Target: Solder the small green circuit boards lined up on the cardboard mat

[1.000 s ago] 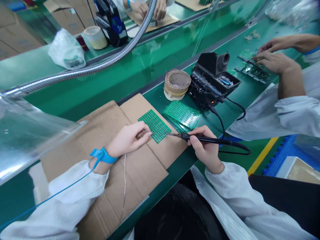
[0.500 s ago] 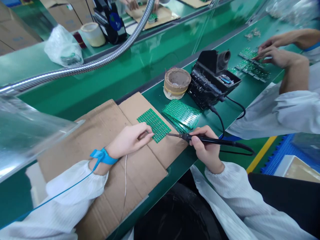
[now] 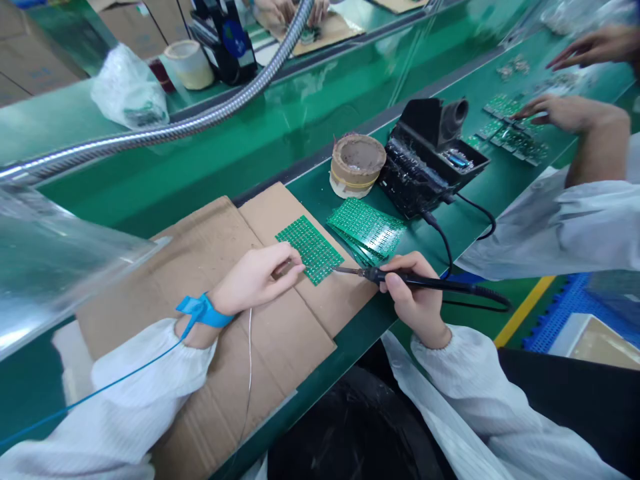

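Observation:
A green circuit board panel [image 3: 313,248] with rows of small pads lies on the brown cardboard [image 3: 240,333]. My right hand [image 3: 413,293] is closed around the handle of a soldering iron [image 3: 377,275], its tip at the panel's lower right corner. My left hand [image 3: 257,277], with a blue wrist strap [image 3: 205,312], pinches a thin solder wire [image 3: 251,353] at the panel's left edge. The wire runs down from under that hand across the cardboard. Beyond the panel, a fanned stack of green boards [image 3: 367,227] rests partly on the cardboard.
Behind the stack stand a brown tape roll [image 3: 357,163] and a black soldering iron stand [image 3: 430,160]. A metal flexible hose [image 3: 200,123] arches across the left. On the right, a co-worker's hand [image 3: 575,113] is over small boards [image 3: 515,133]. A clear plastic sheet [image 3: 65,260] hangs at left.
My left hand has shifted very slightly left, away from the iron's tip. My right hand stays nearly still with the iron. One of the co-worker's hands has lifted away from the small boards.

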{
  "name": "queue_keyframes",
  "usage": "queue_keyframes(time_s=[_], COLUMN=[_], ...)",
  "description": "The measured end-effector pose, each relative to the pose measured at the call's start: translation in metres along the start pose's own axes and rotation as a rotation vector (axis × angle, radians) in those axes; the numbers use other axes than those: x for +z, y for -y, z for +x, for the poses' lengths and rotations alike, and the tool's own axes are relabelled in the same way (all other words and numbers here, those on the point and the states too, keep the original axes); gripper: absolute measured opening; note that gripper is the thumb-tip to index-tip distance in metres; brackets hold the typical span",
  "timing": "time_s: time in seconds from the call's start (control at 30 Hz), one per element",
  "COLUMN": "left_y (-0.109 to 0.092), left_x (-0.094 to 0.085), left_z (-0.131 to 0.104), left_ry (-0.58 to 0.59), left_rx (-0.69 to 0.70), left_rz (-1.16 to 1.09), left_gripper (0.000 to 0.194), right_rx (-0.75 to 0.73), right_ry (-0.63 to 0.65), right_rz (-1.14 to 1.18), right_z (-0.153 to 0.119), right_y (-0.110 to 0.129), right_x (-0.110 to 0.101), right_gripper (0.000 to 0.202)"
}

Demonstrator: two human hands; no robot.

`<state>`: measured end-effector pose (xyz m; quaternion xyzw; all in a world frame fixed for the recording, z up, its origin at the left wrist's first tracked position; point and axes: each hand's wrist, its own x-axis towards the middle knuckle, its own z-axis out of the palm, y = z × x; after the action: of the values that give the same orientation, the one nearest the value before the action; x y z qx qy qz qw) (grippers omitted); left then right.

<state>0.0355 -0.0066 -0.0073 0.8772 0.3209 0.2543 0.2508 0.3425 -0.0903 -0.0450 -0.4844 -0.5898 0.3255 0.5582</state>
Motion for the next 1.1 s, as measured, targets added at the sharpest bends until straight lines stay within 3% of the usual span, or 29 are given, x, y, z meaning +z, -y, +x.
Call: queue_keyframes(time_s=[0.13, 0.6, 0.77, 0.97, 1.1], left_y=[0.0, 0.001, -0.001, 0.003, 0.004], left_x=[-0.001, 0.002, 0.001, -0.002, -0.006], left_z=[0.0, 0.001, -0.001, 0.0, 0.003], left_ry=[0.023, 0.011, -0.043, -0.198, -0.171], left_rx=[0.017, 0.006, -0.035, -0.193, -0.172], left_rz=[0.002, -0.006, -0.015, -0.092, -0.154], left_gripper=[0.011, 0.01, 0.009, 0.009, 0.014], right_rx=[0.004, 0.02, 0.027, 0.026, -0.01], right_ry=[0.053, 0.039, 0.037, 0.014, -0.051], right_rz=[0.014, 0.043, 0.037, 0.043, 0.084], right_z=[0.0, 0.007, 0.008, 0.006, 0.012], right_y=[0.0, 0.004, 0.003, 0.004, 0.007], right_x=[0.0, 0.004, 0.004, 0.003, 0.009], right_gripper=[0.005, 0.006, 0.007, 0.007, 0.007])
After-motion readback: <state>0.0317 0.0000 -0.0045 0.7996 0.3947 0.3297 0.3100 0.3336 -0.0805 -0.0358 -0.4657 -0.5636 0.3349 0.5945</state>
